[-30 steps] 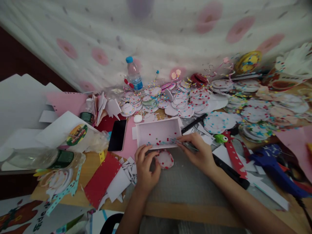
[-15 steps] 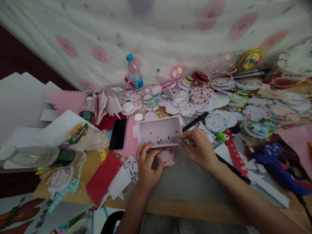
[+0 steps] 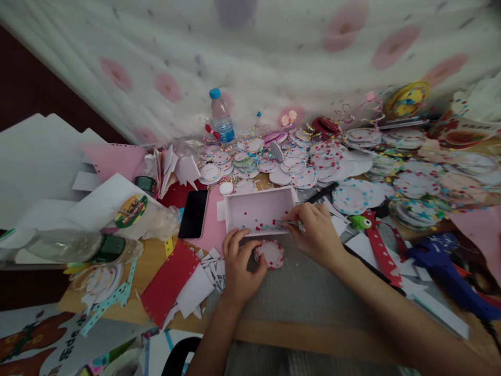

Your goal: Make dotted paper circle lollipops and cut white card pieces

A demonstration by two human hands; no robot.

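Note:
A pale, shallow box (image 3: 260, 206) lies open at the middle, with small red and blue pieces along its near side. Just in front of it is a small round pink-white piece (image 3: 271, 254) edged with red dots. My left hand (image 3: 241, 266) curves around that round piece, thumb and forefinger at its left edge, other fingers at the box's near wall. My right hand (image 3: 315, 232) is over the box's right near corner, its fingers pinched on a thin, light tool whose tip points left into the box; the tool is too small to name.
Many dotted paper discs (image 3: 299, 177) are heaped behind the box. A black phone (image 3: 193, 214), red card (image 3: 170, 282) and lying bottle (image 3: 78, 246) are on the left. A blue glue gun (image 3: 450, 271) and green-eyed figure (image 3: 359, 222) are on the right. An upright bottle (image 3: 222, 116) stands behind.
The whole view has shifted slightly, moving things a little rightward. My right hand has moved slightly left relative to the box, over its corner. My left hand stays by the round piece.

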